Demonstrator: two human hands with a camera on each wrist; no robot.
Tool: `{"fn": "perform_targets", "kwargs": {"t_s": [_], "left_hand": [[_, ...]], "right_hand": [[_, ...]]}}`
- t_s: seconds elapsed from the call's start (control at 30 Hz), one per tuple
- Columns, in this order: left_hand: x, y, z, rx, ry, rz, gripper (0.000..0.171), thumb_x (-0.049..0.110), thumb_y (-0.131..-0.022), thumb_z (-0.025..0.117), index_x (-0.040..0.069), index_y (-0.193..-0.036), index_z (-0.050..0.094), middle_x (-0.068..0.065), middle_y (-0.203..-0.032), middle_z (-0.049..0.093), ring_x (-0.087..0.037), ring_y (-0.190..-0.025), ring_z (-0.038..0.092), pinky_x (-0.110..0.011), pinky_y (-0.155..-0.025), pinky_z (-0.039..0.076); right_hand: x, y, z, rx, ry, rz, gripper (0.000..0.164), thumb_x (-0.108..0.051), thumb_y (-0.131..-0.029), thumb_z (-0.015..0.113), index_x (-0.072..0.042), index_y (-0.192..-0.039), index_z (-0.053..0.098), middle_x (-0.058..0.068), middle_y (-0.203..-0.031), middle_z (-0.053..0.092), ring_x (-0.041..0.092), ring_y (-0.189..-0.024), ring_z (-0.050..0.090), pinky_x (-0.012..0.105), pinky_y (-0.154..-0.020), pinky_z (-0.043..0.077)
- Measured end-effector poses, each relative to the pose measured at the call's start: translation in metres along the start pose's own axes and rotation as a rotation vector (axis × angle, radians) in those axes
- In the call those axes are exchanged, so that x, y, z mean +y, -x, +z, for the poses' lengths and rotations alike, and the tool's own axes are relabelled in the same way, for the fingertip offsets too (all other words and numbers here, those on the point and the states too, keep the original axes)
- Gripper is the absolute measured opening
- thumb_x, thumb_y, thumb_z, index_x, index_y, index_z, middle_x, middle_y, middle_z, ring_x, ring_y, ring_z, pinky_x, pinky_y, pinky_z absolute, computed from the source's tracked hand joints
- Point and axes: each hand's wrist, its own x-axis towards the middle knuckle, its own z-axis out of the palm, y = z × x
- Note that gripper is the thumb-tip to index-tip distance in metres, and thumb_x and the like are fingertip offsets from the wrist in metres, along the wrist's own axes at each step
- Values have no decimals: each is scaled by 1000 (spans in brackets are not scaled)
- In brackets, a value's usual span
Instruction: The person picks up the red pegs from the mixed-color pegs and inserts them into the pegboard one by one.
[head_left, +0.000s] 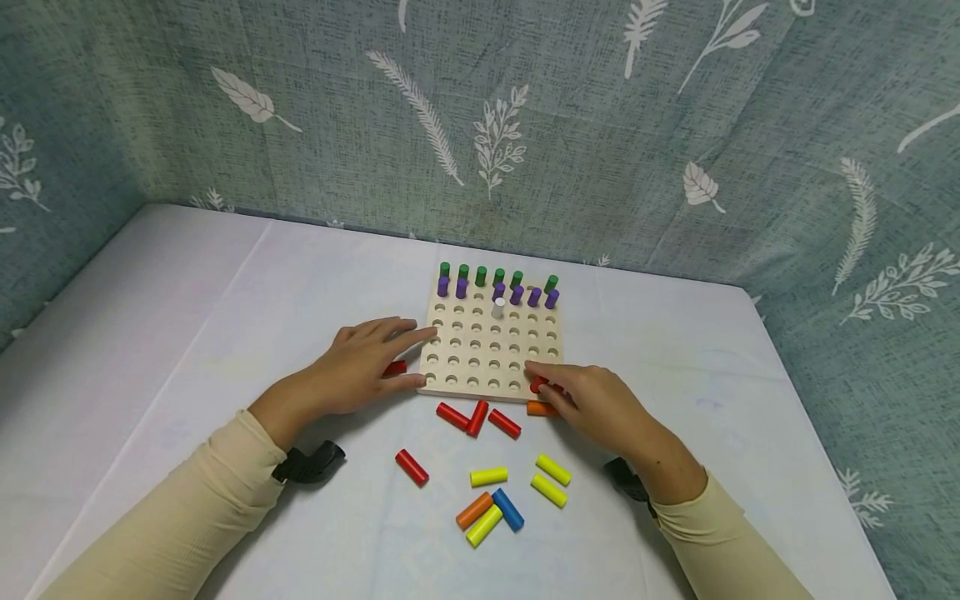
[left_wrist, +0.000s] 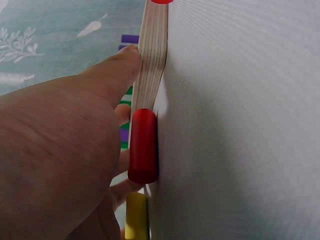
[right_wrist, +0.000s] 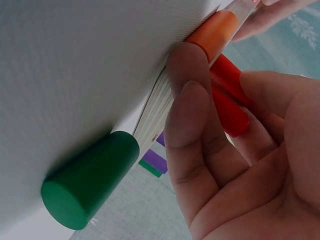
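A wooden peg board with rows of round holes lies on the table between the hands. Green pegs fill most of its farthest row, with purple pegs in the row before it and one white peg nearer. At the board's near right corner my right hand pinches a red peg; a second red peg shows close beside it, its seating hidden by the fingers. My left hand has its fingers extended, touching the board's left edge, beside a red peg partly under it.
An orange peg lies against the board's near edge by the right hand. Several loose red pegs, yellow pegs, another orange peg and a blue peg lie nearer. A green peg stands out in the right wrist view.
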Motion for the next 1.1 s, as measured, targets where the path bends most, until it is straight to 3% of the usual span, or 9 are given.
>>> {"fn": "perform_targets", "kwargs": {"t_s": [0.3, 0.4, 0.6, 0.83, 0.97, 1.1], "left_hand": [[1, -1, -3, 5, -12, 8, 74, 53, -93, 64, 34, -157, 32, -12, -159, 36, -39, -148, 28, -64, -114, 23], [1, -1, -3, 7, -11, 7, 74, 52, -92, 65, 34, -157, 33, -13, -159, 37, -40, -148, 28, -64, -114, 23], [1, -1, 0, 1, -8, 9, 75, 50, -92, 66, 33, -157, 33, -13, -159, 36, -40, -148, 28, -63, -113, 24], [2, -1, 1, -2, 1, -2, 75, 51, -91, 67, 33, -156, 34, -13, -159, 37, -39, -148, 28, -63, -114, 23], [2, -1, 1, -9, 3, 3, 75, 51, -92, 66, 33, -157, 33, -12, -159, 36, -39, -148, 27, -63, -114, 23], [1, -1, 1, 5, -8, 12, 73, 50, -93, 66, 33, -157, 33, -13, -159, 36, -40, -147, 28, -64, -113, 23]], "right_hand": [[1, 0, -1, 8, -17, 12, 41, -25, -98, 66, -19, -139, 62, 2, -129, 69, 14, -88, 59, 30, -80, 52], [1, 0, -2, 12, -17, 8, 41, -25, -98, 65, -19, -139, 62, 2, -130, 69, 14, -89, 59, 32, -82, 52], [2, 1, 0, 7, -3, -2, 43, -23, -98, 65, -18, -140, 60, 3, -132, 68, 17, -105, 67, 41, -97, 55], [3, 1, 2, 14, -7, -8, 43, -22, -98, 66, -18, -140, 60, 2, -132, 68, 17, -105, 67, 42, -98, 54], [5, 1, 3, 19, -25, -9, 42, -22, -97, 66, -19, -139, 61, 1, -131, 68, 14, -95, 63, 36, -90, 56], [8, 2, 3, 75, -11, -71, 43, -20, -95, 69, -19, -138, 62, 2, -126, 71, 12, -81, 57, 30, -75, 51]]}}
